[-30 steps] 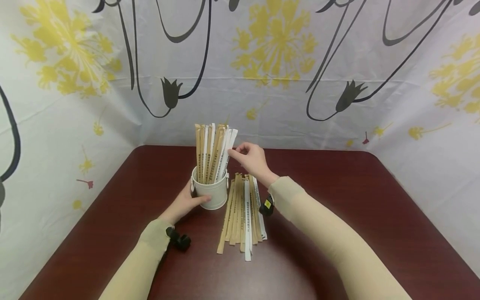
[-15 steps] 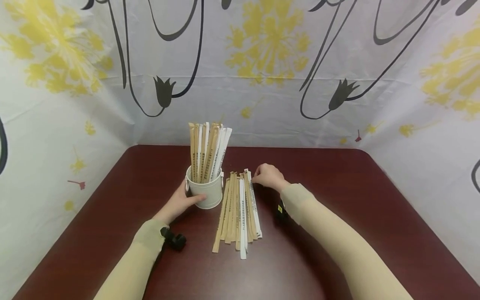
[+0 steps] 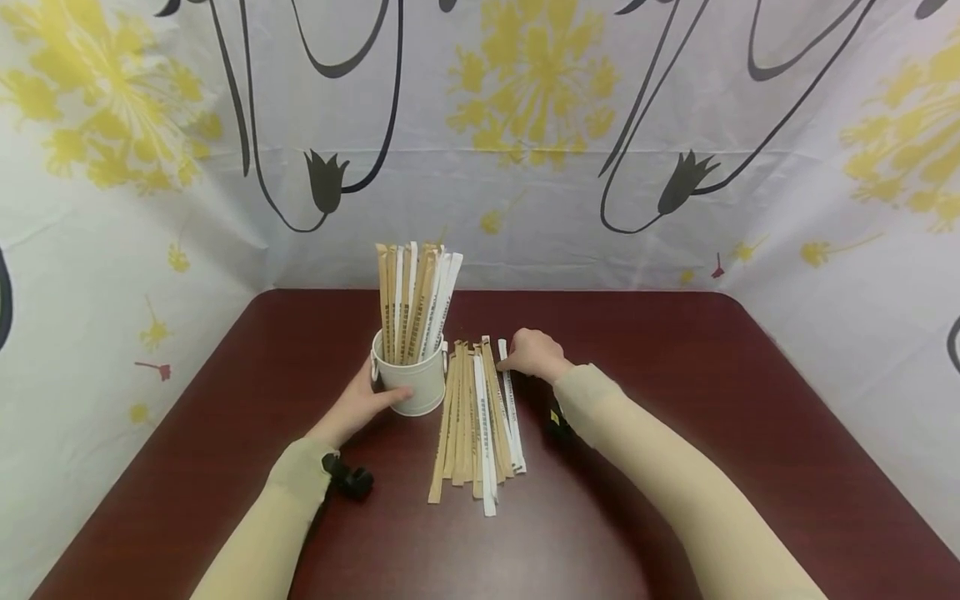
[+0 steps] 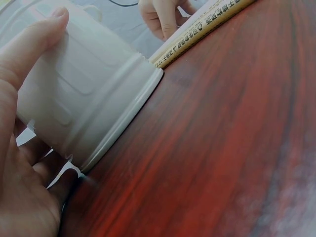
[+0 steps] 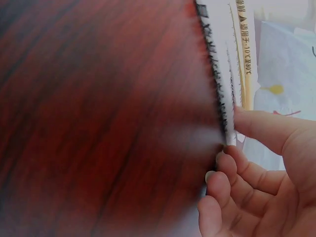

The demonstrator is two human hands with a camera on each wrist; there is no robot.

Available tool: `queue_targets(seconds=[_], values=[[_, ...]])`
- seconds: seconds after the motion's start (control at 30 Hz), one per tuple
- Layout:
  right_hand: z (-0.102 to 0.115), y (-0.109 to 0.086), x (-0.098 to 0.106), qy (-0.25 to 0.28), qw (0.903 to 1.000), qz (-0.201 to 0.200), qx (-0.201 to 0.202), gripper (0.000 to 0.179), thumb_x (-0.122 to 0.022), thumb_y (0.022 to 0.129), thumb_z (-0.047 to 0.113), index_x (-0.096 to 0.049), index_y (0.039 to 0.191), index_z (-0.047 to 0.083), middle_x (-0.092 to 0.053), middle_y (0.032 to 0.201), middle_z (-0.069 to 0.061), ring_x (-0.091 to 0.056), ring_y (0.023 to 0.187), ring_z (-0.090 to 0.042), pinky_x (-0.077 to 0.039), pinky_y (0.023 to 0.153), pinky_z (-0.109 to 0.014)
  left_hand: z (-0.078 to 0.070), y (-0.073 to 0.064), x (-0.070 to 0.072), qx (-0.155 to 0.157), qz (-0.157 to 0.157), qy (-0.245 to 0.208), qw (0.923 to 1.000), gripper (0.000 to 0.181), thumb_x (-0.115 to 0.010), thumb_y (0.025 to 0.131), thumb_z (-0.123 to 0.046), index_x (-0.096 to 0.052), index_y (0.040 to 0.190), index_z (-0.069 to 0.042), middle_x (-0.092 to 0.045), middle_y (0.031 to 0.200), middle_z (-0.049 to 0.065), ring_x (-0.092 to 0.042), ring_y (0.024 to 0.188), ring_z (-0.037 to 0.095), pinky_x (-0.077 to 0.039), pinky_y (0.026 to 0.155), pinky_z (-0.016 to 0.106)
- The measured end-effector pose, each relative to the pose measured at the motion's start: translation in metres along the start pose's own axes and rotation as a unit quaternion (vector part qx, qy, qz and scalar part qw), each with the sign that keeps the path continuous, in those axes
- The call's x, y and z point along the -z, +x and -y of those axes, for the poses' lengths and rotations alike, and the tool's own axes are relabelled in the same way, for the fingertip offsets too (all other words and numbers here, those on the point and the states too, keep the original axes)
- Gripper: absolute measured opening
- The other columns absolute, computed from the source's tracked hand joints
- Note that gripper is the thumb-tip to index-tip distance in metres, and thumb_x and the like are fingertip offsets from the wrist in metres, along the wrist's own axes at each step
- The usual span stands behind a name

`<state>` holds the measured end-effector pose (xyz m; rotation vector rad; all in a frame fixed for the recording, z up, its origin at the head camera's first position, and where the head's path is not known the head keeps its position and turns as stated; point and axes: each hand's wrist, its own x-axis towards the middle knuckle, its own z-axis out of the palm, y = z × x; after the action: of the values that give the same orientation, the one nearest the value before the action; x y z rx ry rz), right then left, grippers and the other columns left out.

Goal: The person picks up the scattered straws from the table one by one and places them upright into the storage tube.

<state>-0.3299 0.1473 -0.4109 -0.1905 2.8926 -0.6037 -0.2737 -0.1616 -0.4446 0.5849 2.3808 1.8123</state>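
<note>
My left hand (image 3: 358,410) grips a small white metal bucket (image 3: 414,385) from its left side, thumb across the front. Paper-wrapped straws (image 3: 408,304), some brown and some white, stand upright in it, leaning a little right. To the bucket's right, more wrapped straws (image 3: 467,425) lie side by side on the table. My right hand (image 3: 536,353) is at the far end of the rightmost white wrapped straw (image 3: 511,404). In the right wrist view, thumb and forefinger pinch that white straw (image 5: 220,74) by its edges, the other fingers curled below.
The dark red wooden table (image 3: 645,400) extends around the bucket and straws. A white cloth (image 3: 555,225) printed with yellow and grey flowers hangs behind and at both sides. Black wrist cameras (image 3: 348,477) sit at the cuffs.
My right hand has come down from beside the straws in the bucket to those on the table. The rightmost white straw now lies apart from the row. My left hand keeps its hold.
</note>
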Motion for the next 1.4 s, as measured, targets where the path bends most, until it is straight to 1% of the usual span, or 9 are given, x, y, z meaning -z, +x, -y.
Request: queue_targets(seconds=[0.23, 0.53, 0.77, 0.83, 0.9, 1.1, 1.17, 1.27, 1.4], values=[[-0.001, -0.002, 0.006, 0.010, 0.9994, 0.029, -0.018, 0.026, -0.074, 0.084, 0.028, -0.067, 0.066, 0.012, -0.063, 0.062, -0.005, -0.059, 0.056, -0.022, -0.047, 0.048, -0.035, -0.001, 0.000, 0.001, 0.009, 0.001, -0.019, 0.9998, 0.097, -0.078, 0.084, -0.016, -0.013, 0.155, -0.032, -0.035, 0.151, 0.006, -0.030, 0.137, 0.024, -0.019, 0.111, 0.049], [-0.006, -0.005, 0.010, 0.076, 0.9968, 0.025, 0.001, 0.040, -0.068, 0.086, 0.022, -0.052, 0.050, 0.014, -0.043, 0.044, 0.002, -0.045, 0.041, -0.016, -0.037, 0.041, -0.029, 0.002, -0.001, 0.000, 0.007, -0.002, -0.016, 0.9998, 0.096, -0.078, 0.084, -0.017, -0.014, 0.155, -0.028, -0.036, 0.150, 0.007, -0.031, 0.137, 0.025, -0.021, 0.111, 0.050], [0.003, -0.007, 0.043, 0.179, 0.9831, -0.028, 0.026, 0.013, -0.072, 0.086, 0.017, -0.074, 0.088, 0.005, -0.062, 0.060, -0.004, -0.059, 0.054, -0.025, -0.046, 0.049, -0.029, 0.001, -0.002, 0.000, 0.013, -0.008, -0.014, 0.9998, 0.097, -0.078, 0.084, -0.018, -0.014, 0.155, -0.027, -0.035, 0.151, 0.007, -0.031, 0.137, 0.025, -0.021, 0.111, 0.049], [0.013, -0.009, 0.060, 0.231, 0.9713, -0.049, 0.030, 0.015, -0.072, 0.086, 0.016, -0.072, 0.094, 0.003, -0.066, 0.068, -0.006, -0.061, 0.056, -0.024, -0.048, 0.050, -0.028, 0.001, -0.001, 0.000, 0.011, -0.007, -0.014, 0.9998, 0.095, -0.078, 0.084, -0.017, -0.016, 0.155, -0.026, -0.037, 0.149, 0.007, -0.031, 0.137, 0.024, -0.020, 0.111, 0.048], [0.027, -0.012, 0.081, 0.303, 0.9490, -0.076, 0.044, 0.019, -0.071, 0.087, 0.013, -0.070, 0.100, 0.000, -0.068, 0.076, -0.008, -0.060, 0.058, -0.021, -0.050, 0.051, -0.029, 0.000, -0.001, 0.001, 0.006, -0.008, -0.015, 0.9998, 0.094, -0.078, 0.084, -0.016, -0.016, 0.155, -0.026, -0.038, 0.148, 0.007, -0.032, 0.136, 0.024, -0.020, 0.111, 0.048], [0.078, -0.028, 0.135, 0.489, 0.8433, -0.178, 0.135, 0.020, -0.070, 0.088, 0.010, -0.065, 0.103, -0.002, -0.068, 0.092, -0.013, -0.061, 0.060, -0.015, -0.055, 0.056, -0.029, 0.001, 0.000, 0.001, 0.000, -0.003, -0.025, 0.9997, 0.096, -0.078, 0.084, -0.015, -0.015, 0.155, -0.028, -0.039, 0.148, 0.008, -0.033, 0.135, 0.025, -0.021, 0.111, 0.049], [0.095, -0.032, 0.145, 0.512, 0.8195, -0.201, 0.162, 0.016, -0.070, 0.089, 0.011, -0.064, 0.100, 0.000, -0.068, 0.093, -0.012, -0.063, 0.061, -0.017, -0.054, 0.054, -0.029, 0.002, 0.000, 0.001, 0.002, -0.005, -0.023, 0.9997, 0.096, -0.078, 0.084, -0.016, -0.014, 0.155, -0.026, -0.038, 0.148, 0.009, -0.033, 0.135, 0.025, -0.020, 0.111, 0.048], [0.113, -0.035, 0.150, 0.528, 0.7982, -0.218, 0.191, 0.012, -0.070, 0.089, 0.010, -0.064, 0.096, 0.003, -0.068, 0.092, -0.012, -0.064, 0.064, -0.023, -0.053, 0.051, -0.028, 0.003, -0.001, 0.001, 0.005, -0.007, -0.025, 0.9997, 0.096, -0.078, 0.084, -0.015, -0.015, 0.155, -0.025, -0.039, 0.147, 0.009, -0.033, 0.135, 0.025, -0.020, 0.111, 0.047], [0.126, -0.034, 0.141, 0.518, 0.7999, -0.226, 0.202, 0.011, -0.069, 0.090, 0.009, -0.063, 0.096, 0.002, -0.068, 0.090, -0.011, -0.065, 0.066, -0.026, -0.053, 0.051, -0.029, 0.002, -0.001, 0.001, 0.004, -0.003, -0.029, 0.9996, 0.094, -0.078, 0.084, -0.015, -0.017, 0.155, -0.025, -0.040, 0.147, 0.009, -0.035, 0.135, 0.026, -0.022, 0.110, 0.048]])
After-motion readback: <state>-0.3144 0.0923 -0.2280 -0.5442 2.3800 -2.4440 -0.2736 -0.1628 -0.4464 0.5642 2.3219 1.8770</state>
